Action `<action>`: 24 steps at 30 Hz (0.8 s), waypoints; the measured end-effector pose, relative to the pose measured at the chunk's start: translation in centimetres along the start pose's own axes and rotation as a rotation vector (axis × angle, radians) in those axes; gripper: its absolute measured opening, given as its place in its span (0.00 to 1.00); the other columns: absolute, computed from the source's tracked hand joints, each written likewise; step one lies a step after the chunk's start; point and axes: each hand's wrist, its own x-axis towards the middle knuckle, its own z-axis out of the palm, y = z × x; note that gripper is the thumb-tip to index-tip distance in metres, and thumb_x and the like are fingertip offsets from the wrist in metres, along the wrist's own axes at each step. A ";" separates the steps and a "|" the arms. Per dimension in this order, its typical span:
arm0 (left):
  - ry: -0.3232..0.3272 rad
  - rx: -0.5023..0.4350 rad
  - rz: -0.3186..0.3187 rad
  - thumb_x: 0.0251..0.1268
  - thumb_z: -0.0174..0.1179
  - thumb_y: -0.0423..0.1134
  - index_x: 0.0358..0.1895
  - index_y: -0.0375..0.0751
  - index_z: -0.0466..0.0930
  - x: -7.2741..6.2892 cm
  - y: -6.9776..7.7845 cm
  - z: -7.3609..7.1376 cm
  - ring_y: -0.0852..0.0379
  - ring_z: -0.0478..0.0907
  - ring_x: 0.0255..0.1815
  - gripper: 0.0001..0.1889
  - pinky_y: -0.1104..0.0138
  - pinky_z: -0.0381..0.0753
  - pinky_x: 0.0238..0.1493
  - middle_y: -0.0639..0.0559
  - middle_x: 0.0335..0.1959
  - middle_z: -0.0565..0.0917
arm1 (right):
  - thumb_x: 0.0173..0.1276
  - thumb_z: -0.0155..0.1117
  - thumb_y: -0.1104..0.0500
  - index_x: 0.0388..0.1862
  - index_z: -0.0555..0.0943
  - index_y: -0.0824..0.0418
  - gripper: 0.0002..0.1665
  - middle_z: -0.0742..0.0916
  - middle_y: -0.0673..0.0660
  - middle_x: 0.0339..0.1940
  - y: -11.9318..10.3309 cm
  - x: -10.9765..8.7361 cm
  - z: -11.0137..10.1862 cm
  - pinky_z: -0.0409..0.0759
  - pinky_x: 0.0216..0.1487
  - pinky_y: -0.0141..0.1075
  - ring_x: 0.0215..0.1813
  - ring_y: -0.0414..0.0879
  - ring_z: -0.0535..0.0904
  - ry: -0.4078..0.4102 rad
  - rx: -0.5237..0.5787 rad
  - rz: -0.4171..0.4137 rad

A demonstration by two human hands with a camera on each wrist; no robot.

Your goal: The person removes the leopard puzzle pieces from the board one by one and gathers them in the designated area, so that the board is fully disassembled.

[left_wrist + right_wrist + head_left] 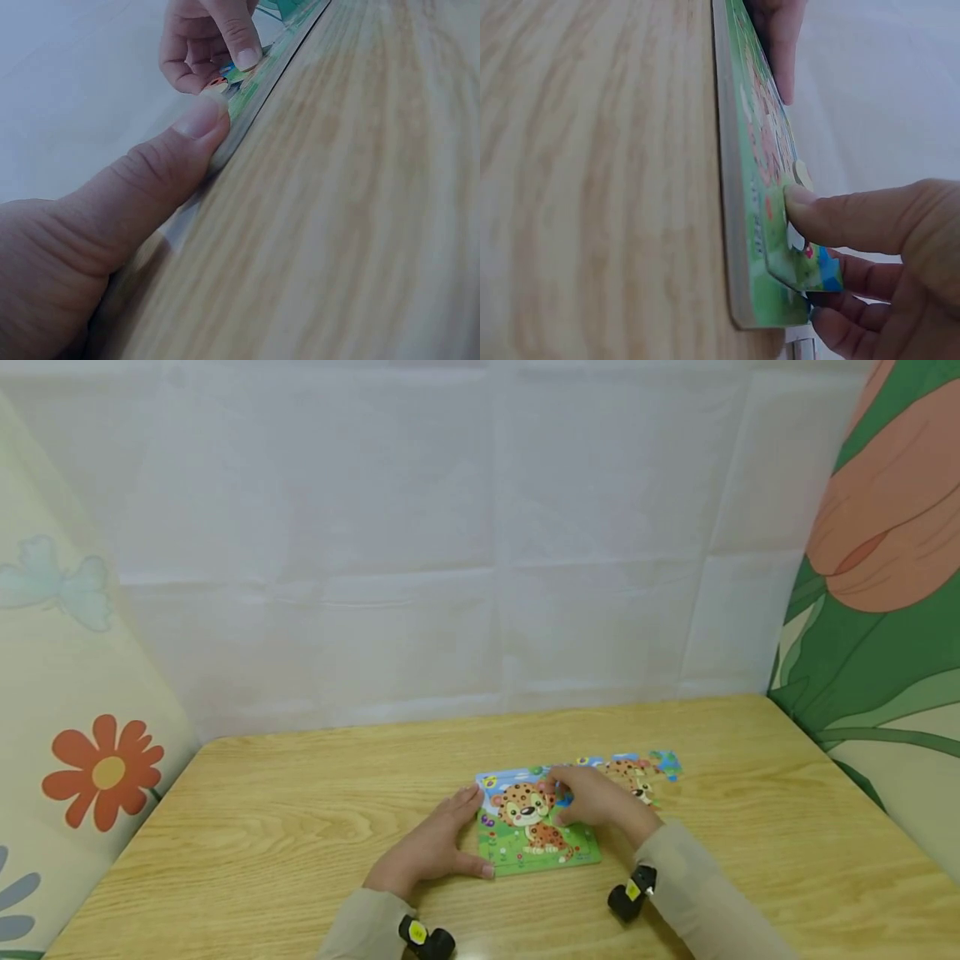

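Note:
A jigsaw puzzle board (513,847) with a spotted leopard cub on green grass lies flat on the table. My left hand (431,843) rests at its left side, fingers at the upper left corner and thumb at the lower left one. In the left wrist view that thumb (199,120) presses the board's edge. At the right part of the board, my right hand (596,797) pinches a green and blue puzzle piece (826,274) between thumb and fingers. The piece stands slightly raised over the board in the right wrist view.
Behind my right hand lie more puzzle pieces (626,768) with another leopard face, partly hidden by the hand. A blue and green piece (667,765) is at their right end. The wooden table (300,810) meets a white cloth backdrop (337,568), with flower-printed panels either side.

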 end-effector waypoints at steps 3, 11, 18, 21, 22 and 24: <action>-0.001 -0.010 -0.004 0.37 0.72 0.56 0.71 0.33 0.50 -0.1 0.1 -0.1 0.41 0.42 0.74 0.58 0.47 0.43 0.72 0.41 0.74 0.48 | 0.52 0.71 0.65 0.36 0.75 0.55 0.15 0.78 0.50 0.34 0.0 -0.2 0.0 0.75 0.38 0.39 0.39 0.45 0.73 -0.005 0.015 -0.016; -0.002 0.001 0.006 0.36 0.70 0.61 0.71 0.33 0.51 -0.2 0.1 -0.1 0.40 0.43 0.74 0.59 0.46 0.45 0.71 0.41 0.74 0.49 | 0.52 0.70 0.65 0.39 0.78 0.57 0.16 0.81 0.52 0.38 0.2 -0.3 0.1 0.78 0.43 0.40 0.43 0.47 0.75 0.015 0.022 -0.067; -0.007 0.011 -0.009 0.37 0.71 0.58 0.71 0.35 0.51 -0.2 -0.1 0.1 0.43 0.42 0.74 0.58 0.48 0.44 0.72 0.43 0.74 0.48 | 0.58 0.64 0.68 0.44 0.82 0.58 0.15 0.80 0.52 0.36 1.0 -0.7 0.7 0.74 0.35 0.35 0.36 0.44 0.72 0.086 0.188 -0.039; -0.007 0.014 -0.009 0.37 0.71 0.58 0.71 0.35 0.51 -0.2 -0.1 0.0 0.44 0.42 0.74 0.58 0.49 0.44 0.72 0.44 0.74 0.48 | 0.62 0.61 0.66 0.44 0.82 0.57 0.12 0.82 0.54 0.40 1.2 -0.6 0.9 0.72 0.33 0.34 0.34 0.44 0.70 0.125 0.280 -0.003; -0.006 0.015 -0.009 0.37 0.71 0.58 0.71 0.35 0.51 -0.2 -0.1 0.0 0.44 0.42 0.75 0.58 0.49 0.44 0.72 0.44 0.74 0.48 | 0.63 0.60 0.66 0.44 0.82 0.58 0.11 0.82 0.55 0.42 1.3 -0.7 0.9 0.73 0.33 0.34 0.35 0.44 0.70 0.135 0.310 0.010; -0.006 0.015 -0.004 0.37 0.71 0.58 0.71 0.35 0.51 -0.2 -0.1 0.0 0.43 0.43 0.74 0.58 0.49 0.44 0.72 0.44 0.74 0.48 | 0.64 0.59 0.65 0.42 0.82 0.58 0.09 0.82 0.55 0.43 1.4 -0.7 0.9 0.72 0.33 0.34 0.35 0.45 0.70 0.153 0.358 0.034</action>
